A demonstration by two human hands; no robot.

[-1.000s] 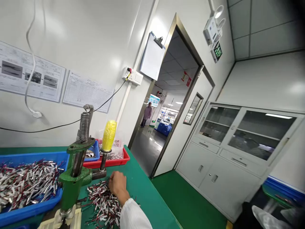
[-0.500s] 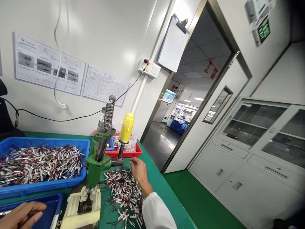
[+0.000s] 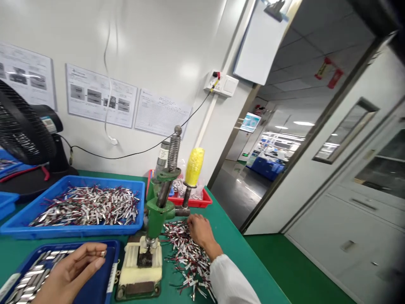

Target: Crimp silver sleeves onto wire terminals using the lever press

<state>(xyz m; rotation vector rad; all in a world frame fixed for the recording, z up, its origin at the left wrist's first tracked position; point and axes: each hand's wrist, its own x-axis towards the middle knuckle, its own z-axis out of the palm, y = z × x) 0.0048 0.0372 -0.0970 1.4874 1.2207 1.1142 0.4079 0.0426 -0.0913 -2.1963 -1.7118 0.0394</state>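
My left hand (image 3: 74,270) is closed in a pinch over the dark blue tray (image 3: 115,249), with a small shiny metal piece (image 3: 103,253) showing at the fingertips. Silver metal cylinders (image 3: 34,274) lie in the left part of that tray. My right hand (image 3: 201,232) rests at the far edge of a loose pile of small wired parts (image 3: 190,261) with red and dark leads. Its fingers are curled down, and what they hold, if anything, is hidden. Between my hands stands a green hand press (image 3: 155,219) with a spring, its ram over a cream-coloured base (image 3: 139,274).
A blue bin (image 3: 79,231) full of wired parts sits behind the tray. The press's yellow-wrapped lever (image 3: 194,166) rises in front of a red tray (image 3: 202,202). A black fan (image 3: 28,126) stands at the left, and the green table (image 3: 247,261) ends at the right.
The view has swung left, bringing the fan into sight. My left hand has come further over the dark blue tray, and a metal piece now shows in its pinch. My right hand has lowered onto the pile.
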